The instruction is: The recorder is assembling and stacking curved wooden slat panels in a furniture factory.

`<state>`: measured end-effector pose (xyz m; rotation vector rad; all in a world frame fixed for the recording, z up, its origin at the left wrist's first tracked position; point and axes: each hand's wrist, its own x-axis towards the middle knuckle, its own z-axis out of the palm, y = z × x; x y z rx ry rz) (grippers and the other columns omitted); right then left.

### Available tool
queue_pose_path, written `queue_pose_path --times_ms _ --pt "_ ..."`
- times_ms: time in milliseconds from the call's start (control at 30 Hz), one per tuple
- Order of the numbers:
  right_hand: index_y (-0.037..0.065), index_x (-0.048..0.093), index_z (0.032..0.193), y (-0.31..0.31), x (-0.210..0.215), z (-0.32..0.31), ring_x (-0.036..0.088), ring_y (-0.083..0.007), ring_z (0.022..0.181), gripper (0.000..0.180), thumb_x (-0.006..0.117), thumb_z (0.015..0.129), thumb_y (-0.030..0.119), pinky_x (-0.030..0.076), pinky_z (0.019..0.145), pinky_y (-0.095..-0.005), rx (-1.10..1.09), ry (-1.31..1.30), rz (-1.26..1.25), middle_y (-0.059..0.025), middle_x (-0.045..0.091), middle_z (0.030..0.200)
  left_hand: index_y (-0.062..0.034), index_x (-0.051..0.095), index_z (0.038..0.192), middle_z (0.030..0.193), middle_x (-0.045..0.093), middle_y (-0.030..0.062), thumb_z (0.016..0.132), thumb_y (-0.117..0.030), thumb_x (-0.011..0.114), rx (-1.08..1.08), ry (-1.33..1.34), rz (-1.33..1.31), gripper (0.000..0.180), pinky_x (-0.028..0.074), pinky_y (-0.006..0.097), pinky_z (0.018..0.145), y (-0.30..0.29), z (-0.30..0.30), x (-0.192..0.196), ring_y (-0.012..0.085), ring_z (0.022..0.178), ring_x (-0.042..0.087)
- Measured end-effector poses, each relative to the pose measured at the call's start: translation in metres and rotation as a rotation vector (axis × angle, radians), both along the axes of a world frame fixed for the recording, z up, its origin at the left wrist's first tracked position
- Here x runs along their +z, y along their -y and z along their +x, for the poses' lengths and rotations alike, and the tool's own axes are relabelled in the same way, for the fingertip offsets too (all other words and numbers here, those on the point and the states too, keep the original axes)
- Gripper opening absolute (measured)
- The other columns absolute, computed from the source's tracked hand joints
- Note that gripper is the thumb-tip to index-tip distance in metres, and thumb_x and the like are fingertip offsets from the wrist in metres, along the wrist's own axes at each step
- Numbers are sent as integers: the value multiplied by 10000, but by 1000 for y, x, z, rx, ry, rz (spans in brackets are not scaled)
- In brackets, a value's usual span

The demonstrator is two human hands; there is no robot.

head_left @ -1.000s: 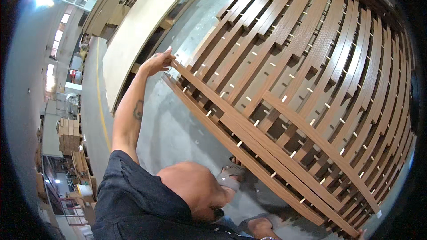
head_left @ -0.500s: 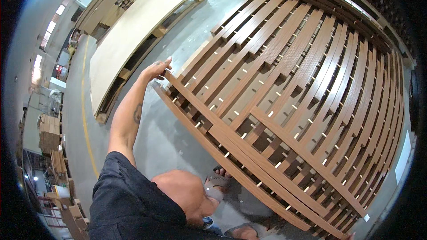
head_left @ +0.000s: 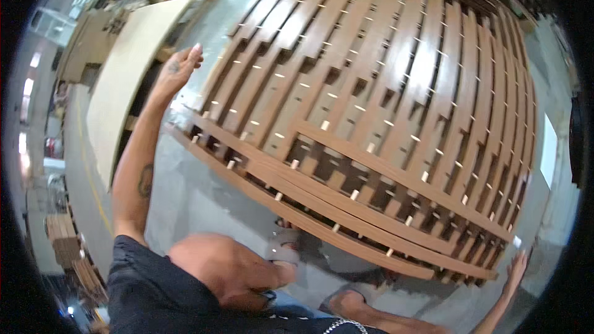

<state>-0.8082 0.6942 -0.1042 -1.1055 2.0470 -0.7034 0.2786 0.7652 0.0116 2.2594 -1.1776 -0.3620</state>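
A broad stack of brown wood-grain slats (head_left: 411, 43), with short pale pegs jutting from their edges, lies before me. Two long rails (head_left: 346, 195) and a curved-looking outer rail (head_left: 297, 213) run crosswise along its near side. Another crosswise slat (head_left: 402, 179) rests on top, a white tip at its right end. My left hand (head_left: 180, 69) is raised off the stack's left edge, holding nothing, its fingers loosely bent and slightly blurred. At the far right, my right hand (head_left: 516, 267) has its fingers stretched out beside the rails' right ends, apparently holding nothing.
To the left a large pale board (head_left: 133, 68) lies on a wooden pallet. Brown cardboard stacks (head_left: 62, 241) stand along the left side. My sandalled foot (head_left: 284, 241) is on the grey floor close to the near rail. A white sheet (head_left: 548, 151) shows at right.
My left hand has let go of the rail's left end and lifted away. My right hand has come further into view at the right ends. The whole view has swung, shifting the stack leftward.
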Motion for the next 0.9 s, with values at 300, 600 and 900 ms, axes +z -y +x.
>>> queue_pose_path --times_ms 300,600,900 --pt "76 423 1385 88 -48 -138 505 -242 1107 568 508 953 435 411 899 -337 186 -230 -158 -124 497 1276 76 431 1323 1277 519 291 941 -587 393 -463 -239 299 766 394 411 1022 33 -213 -44 369 1219 500" --pt "-58 629 838 63 3 70 574 -296 732 530 554 907 462 488 692 -418 155 -604 -23 -165 618 805 133 445 1273 1181 541 366 937 -564 421 -385 -338 392 774 434 426 965 12 -224 -38 418 1138 551" --pt "-79 616 1033 36 40 98 615 -276 765 492 591 878 387 525 667 -362 54 -166 -60 -180 645 931 78 538 712 600 497 210 925 -514 465 -428 -436 251 633 411 451 569 18 -230 -43 283 582 507"
